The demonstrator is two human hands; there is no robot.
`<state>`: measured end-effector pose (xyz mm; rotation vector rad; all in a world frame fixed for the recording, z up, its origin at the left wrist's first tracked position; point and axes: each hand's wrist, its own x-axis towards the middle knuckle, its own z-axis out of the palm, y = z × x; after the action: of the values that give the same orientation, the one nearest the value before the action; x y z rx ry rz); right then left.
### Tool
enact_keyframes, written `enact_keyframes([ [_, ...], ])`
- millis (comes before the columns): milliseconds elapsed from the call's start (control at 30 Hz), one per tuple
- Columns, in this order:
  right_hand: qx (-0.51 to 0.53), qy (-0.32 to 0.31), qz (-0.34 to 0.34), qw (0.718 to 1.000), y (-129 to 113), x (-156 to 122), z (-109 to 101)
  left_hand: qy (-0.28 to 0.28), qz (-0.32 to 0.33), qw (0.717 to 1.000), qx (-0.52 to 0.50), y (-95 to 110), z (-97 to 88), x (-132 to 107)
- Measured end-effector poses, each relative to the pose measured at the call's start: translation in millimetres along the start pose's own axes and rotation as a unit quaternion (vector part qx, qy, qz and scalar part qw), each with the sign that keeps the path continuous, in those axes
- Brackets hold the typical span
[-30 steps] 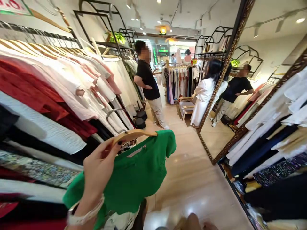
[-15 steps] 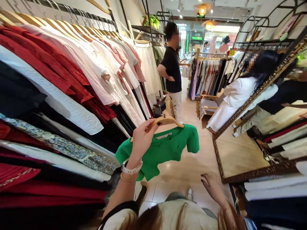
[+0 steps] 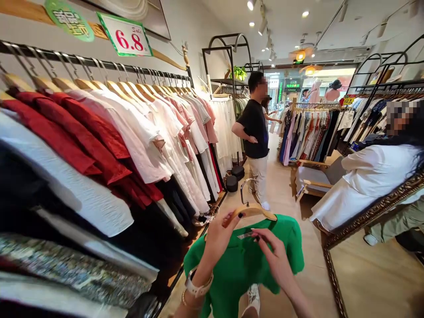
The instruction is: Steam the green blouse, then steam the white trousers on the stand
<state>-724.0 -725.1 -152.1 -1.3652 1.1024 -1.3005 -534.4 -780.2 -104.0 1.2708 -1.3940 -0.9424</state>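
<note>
A short-sleeved green top [image 3: 236,276] hangs in front of me on a wooden hanger [image 3: 254,211] with a metal hook. My left hand [image 3: 217,238], with a white watch on the wrist, is closed round the left side of the hanger near its middle. My right hand [image 3: 273,254] reaches to the neckline, its fingertips pinched at the small pale neck label [image 3: 244,236]. The exact grip of these fingertips is partly hidden. The top's lower part hangs down towards my shoes.
On the left runs a rack of red, pink and white clothes [image 3: 142,128], under a sale sign [image 3: 125,35]. A person in a black shirt [image 3: 256,128] stands ahead. At right, a person in white [image 3: 374,176] is beside a grey armchair [image 3: 313,174] and a framed mirror [image 3: 334,274].
My right hand has come up from beside my body to the top's neckline. The left hand still holds the hanger. My view has tilted up, so the sale sign and hanger hook now show.
</note>
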Motion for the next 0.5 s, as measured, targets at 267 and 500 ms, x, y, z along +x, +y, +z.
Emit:
enact_keyframes([
  [267,0.329,-0.075,0.078,0.938,38,163,72,0.056,0.074,0.991,0.092,-48,3.4,116],
  [500,0.347,-0.143,0.085,0.923,32,287,113,0.038,0.110,0.982,0.146,-7,-60.2,240],
])
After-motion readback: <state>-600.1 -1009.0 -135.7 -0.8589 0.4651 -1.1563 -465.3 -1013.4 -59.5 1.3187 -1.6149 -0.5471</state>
